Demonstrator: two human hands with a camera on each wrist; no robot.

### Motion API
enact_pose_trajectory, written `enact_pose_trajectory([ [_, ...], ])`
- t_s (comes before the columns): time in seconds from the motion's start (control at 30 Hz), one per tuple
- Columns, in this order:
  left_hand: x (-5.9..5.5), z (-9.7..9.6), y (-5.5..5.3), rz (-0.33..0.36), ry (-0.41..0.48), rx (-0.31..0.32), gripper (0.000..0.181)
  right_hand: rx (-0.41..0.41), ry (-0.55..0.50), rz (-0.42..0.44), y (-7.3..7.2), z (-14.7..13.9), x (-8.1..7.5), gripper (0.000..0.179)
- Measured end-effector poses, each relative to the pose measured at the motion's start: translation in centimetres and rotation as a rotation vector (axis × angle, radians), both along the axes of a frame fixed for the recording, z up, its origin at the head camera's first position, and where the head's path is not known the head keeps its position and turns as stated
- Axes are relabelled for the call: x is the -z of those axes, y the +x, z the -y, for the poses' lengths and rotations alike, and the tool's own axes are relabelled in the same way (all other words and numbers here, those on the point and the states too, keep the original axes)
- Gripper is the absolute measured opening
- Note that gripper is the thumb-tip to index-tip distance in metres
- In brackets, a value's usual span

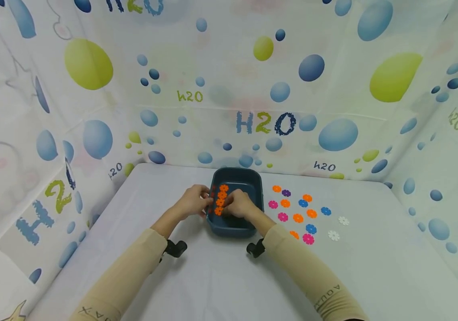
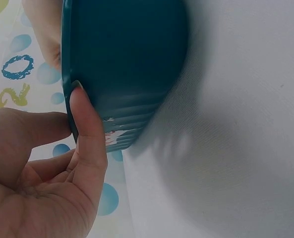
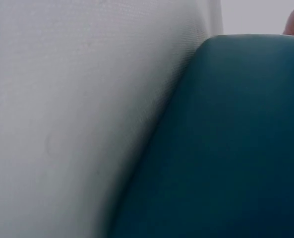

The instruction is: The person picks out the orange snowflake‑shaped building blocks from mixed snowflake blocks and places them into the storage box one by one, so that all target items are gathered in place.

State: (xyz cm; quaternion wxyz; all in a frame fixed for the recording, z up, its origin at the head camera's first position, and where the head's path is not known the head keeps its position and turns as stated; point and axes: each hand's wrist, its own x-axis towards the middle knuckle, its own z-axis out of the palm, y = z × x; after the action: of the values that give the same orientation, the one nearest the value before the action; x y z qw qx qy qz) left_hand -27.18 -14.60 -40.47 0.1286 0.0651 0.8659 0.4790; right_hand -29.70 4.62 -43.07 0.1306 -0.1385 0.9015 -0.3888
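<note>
A dark teal plastic basin (image 1: 239, 174) stands on the table. Along its left inner side runs a row of several orange flower-shaped pieces (image 1: 222, 188). My left hand (image 1: 194, 201) pinches the basin's left rim; in the left wrist view, its thumb and a finger (image 2: 89, 134) lie on opposite sides of the wall. Over the basin reaches my right hand (image 1: 239, 203), fingertips down inside, right beside the lower orange flowers. I cannot tell whether those fingers pinch a flower. Mostly the basin's outer wall (image 3: 226, 144) fills the right wrist view.
Right of the basin, loose flower pieces lie scattered: orange (image 1: 298, 218), pink (image 1: 308, 239), blue (image 1: 311, 228), purple (image 1: 286, 193) and white (image 1: 333, 235). A white cloth (image 1: 213, 276) covers the table. Behind and at both sides hangs a curtain (image 1: 229, 89) printed with drops.
</note>
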Motion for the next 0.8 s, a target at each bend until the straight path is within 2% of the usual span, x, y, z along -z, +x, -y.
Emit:
enact_pose_trajectory([
  [0.3,0.0,0.1,-0.3,-0.006,0.002,-0.001,0.034,-0.046,-0.095,0.02,0.8,-2.0,-1.9,0.025],
  [0.57,0.1,0.0,-0.2,0.005,0.009,-0.005,0.037,-0.083,-0.024,-0.092,2.2,-5.0,-3.8,0.034],
  [0.8,0.1,-0.1,-0.2,-0.001,0.001,0.0,0.038,-0.079,-0.019,-0.119,3.2,-8.7,-4.9,0.033],
])
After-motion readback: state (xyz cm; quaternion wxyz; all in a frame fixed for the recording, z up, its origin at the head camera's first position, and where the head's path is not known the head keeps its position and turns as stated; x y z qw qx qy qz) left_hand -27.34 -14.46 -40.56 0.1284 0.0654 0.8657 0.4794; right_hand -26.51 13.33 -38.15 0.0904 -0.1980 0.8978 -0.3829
